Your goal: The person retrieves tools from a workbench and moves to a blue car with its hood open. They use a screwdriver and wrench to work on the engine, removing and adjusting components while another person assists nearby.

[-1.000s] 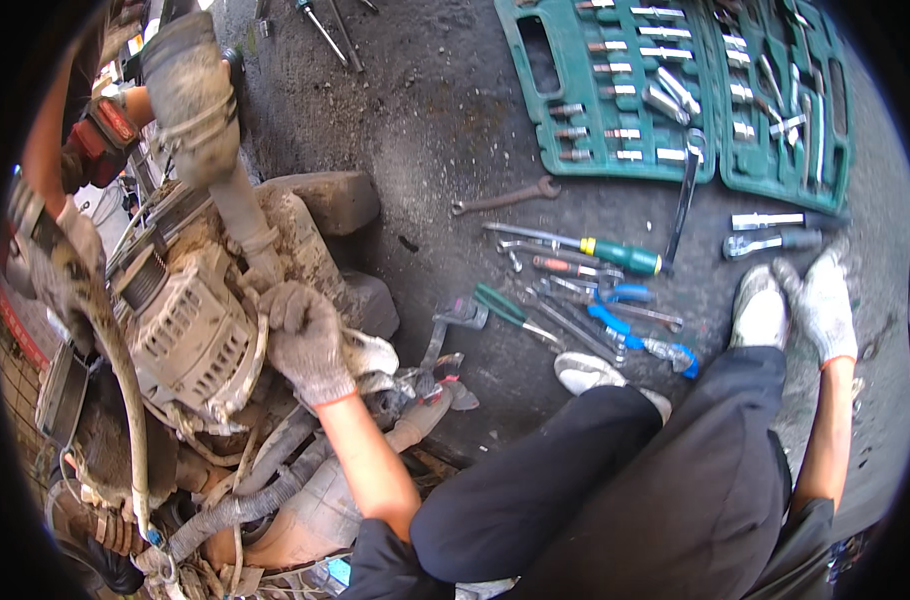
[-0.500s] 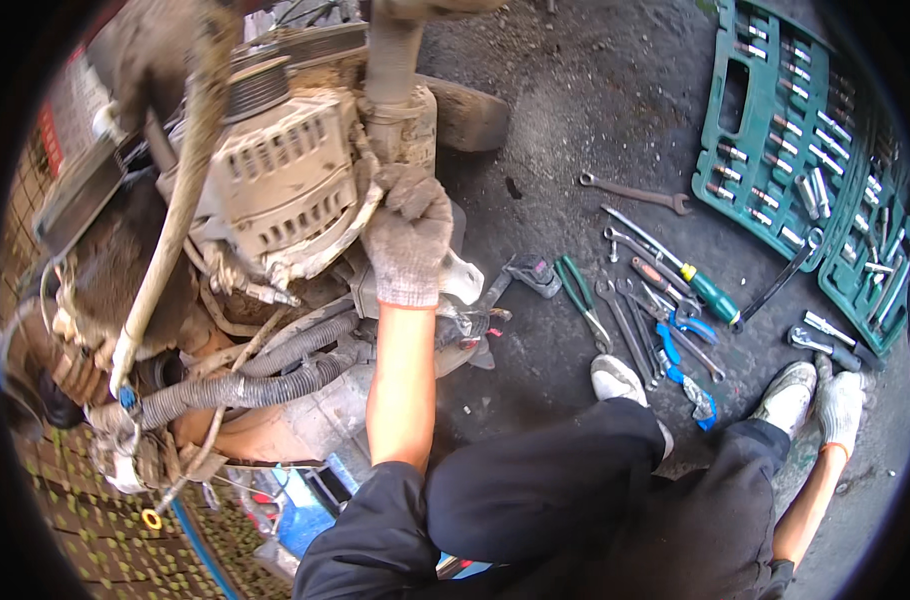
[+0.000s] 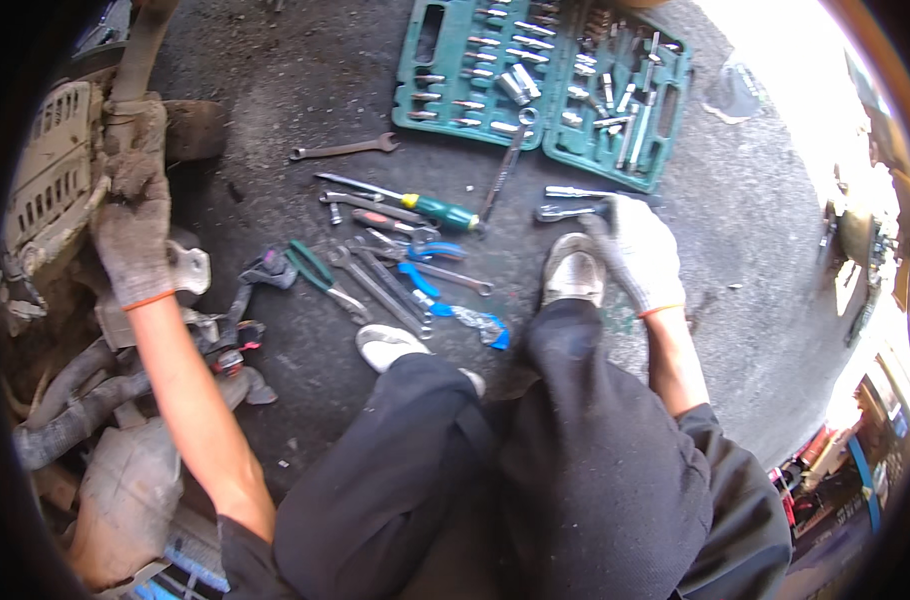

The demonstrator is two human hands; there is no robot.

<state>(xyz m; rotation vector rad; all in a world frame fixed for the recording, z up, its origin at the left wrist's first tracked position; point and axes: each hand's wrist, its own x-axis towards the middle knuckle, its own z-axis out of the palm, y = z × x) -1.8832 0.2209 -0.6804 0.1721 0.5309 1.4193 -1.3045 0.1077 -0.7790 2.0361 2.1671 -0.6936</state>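
My gloved left hand [image 3: 133, 228] is closed round a pale curved pipe [image 3: 85, 225] beside the dirty, slotted alternator [image 3: 50, 160] at the left. My gloved right hand [image 3: 638, 255] has its fingers curled at the handle of a ratchet [image 3: 560, 213], just right of my shoe. A socket extension [image 3: 573, 192] lies behind the ratchet. In the middle lie a green-handled screwdriver [image 3: 445, 212], green pliers [image 3: 310, 265], several wrenches [image 3: 380, 285] and blue-handled tools [image 3: 427, 290]. A single open-end wrench [image 3: 345, 148] lies farther back.
An open green socket case [image 3: 405, 95] lies at the back on the dark ground [image 3: 255, 60]. Engine hoses and pipes [image 3: 65, 420] fill the lower left. My knees and white shoes [image 3: 575, 268] are below the tools. Clutter [image 3: 855, 240] lines the bright right edge.
The view has swung right, so the engine sits farther left in it. My right hand has moved onto the ratchet's handle. My left hand stays at the alternator.
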